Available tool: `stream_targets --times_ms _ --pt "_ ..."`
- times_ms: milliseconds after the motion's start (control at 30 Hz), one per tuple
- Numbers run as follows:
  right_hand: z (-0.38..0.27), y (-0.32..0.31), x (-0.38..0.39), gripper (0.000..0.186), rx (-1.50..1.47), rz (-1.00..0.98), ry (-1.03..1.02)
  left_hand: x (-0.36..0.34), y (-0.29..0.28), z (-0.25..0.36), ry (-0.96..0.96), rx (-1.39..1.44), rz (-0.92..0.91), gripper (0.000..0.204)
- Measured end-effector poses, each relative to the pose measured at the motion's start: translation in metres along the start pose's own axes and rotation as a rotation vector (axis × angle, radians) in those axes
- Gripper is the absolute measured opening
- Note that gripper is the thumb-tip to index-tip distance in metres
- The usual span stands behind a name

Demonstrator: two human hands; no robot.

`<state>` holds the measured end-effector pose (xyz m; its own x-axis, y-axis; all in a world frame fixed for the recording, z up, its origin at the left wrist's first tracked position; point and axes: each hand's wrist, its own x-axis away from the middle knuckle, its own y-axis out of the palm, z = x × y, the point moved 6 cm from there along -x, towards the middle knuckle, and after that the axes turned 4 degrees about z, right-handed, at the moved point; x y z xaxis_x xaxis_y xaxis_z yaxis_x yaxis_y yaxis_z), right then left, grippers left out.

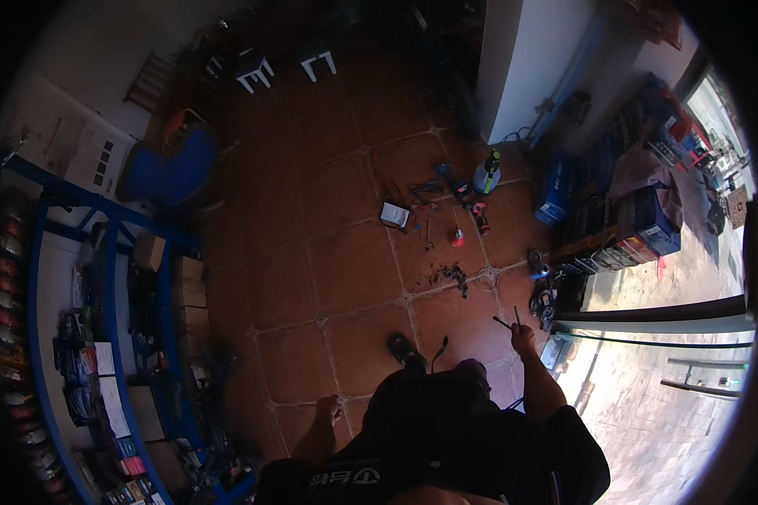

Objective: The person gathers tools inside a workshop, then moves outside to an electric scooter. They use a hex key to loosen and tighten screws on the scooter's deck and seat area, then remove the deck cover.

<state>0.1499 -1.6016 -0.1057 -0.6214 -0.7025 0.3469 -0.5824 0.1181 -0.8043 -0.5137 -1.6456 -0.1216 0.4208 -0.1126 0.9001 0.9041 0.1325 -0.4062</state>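
My right hand (522,338) is closed around two thin dark tools (515,316) that I cannot identify, held out above the tiled floor (345,278). My left hand (328,408) hangs low beside my body with curled fingers; anything inside is too small to make out. Ahead lie a red-and-black power tool (480,217), a darker power tool (459,187), a white case (393,215), a red oil can (457,238) and scattered dark small parts (456,278). A pressure sprayer (487,177) stands behind them.
Blue shelving (118,353) with stock lines the left. Stacked boxes (615,236) and coiled cables (543,303) are at the right, near a bright doorway (632,387). A white column (501,67), two white stools (316,67) and a blue seat (164,168) are farther back.
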Motion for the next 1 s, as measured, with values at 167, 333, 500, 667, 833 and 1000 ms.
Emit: stream_targets --times_ms 167,333,500,667,833,1000 --pt "-0.116 0.024 -0.022 0.046 0.036 0.025 -0.057 -0.035 0.035 0.138 0.244 0.03 -0.208 0.023" --pt "-0.248 0.059 -0.084 0.045 -0.073 -0.038 -0.207 -0.022 0.118 0.338 0.691 -0.146 -0.417 0.027" --pt "-0.367 0.115 -0.189 0.054 0.048 -0.248 -0.023 -0.046 0.088 0.491 0.529 0.09 -0.398 0.03" --pt "-0.5 0.146 -0.289 0.052 0.477 -0.327 -0.599 -0.099 -0.004 0.607 0.306 0.203 -0.273 0.012" --pt "-0.541 0.124 -0.372 0.056 -0.028 -0.326 0.155 -0.154 -0.037 0.682 0.089 0.109 -0.173 0.019" --pt "-0.581 0.125 -0.41 0.057 -0.193 -0.075 0.474 -0.176 0.019 0.898 0.168 -0.154 -0.172 0.019"
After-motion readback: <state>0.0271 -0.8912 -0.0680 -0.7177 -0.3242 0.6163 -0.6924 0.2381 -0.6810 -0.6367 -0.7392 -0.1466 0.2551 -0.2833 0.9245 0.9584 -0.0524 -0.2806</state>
